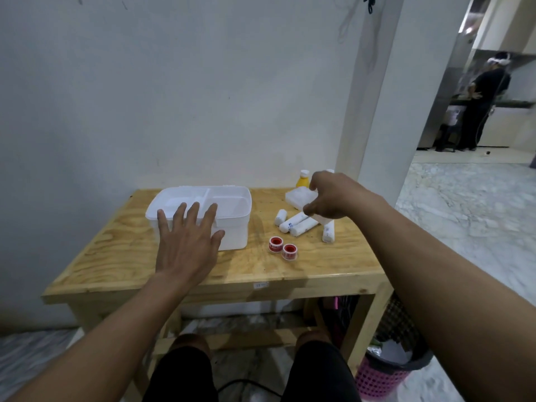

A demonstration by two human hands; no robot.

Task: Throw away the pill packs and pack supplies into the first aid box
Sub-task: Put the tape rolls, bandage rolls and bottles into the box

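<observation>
A person sits at a small wooden table (121, 256) pushed against a pale wall. Their left hand (185, 242) is spread flat, fingers apart, over the near edge of an open white first aid box (232, 210) that stands on the left half of the tabletop; whether the palm presses on the box or hovers just above it is hard to tell. The box has an inner tray with dividers.

Their right hand (330, 198) reaches over the right half of the table, fingers curled down around a white pack (298, 197) of what may be cotton or gauze, gripping its right end. Just near of that hand lies a loose cluster of white bandage rolls (298, 224), some touching each other, one (328, 232) lying apart to the right. Nearer still, between the box and the rolls, sit two red tape spools (282, 248), side by side and touching. A yellow bottle (302, 179) with a white cap stands at the far edge, by the wall, partly hidden behind the right hand.

On the floor at the right of the table stands a pink bin (383, 378) with a dark liner and some scraps inside.
</observation>
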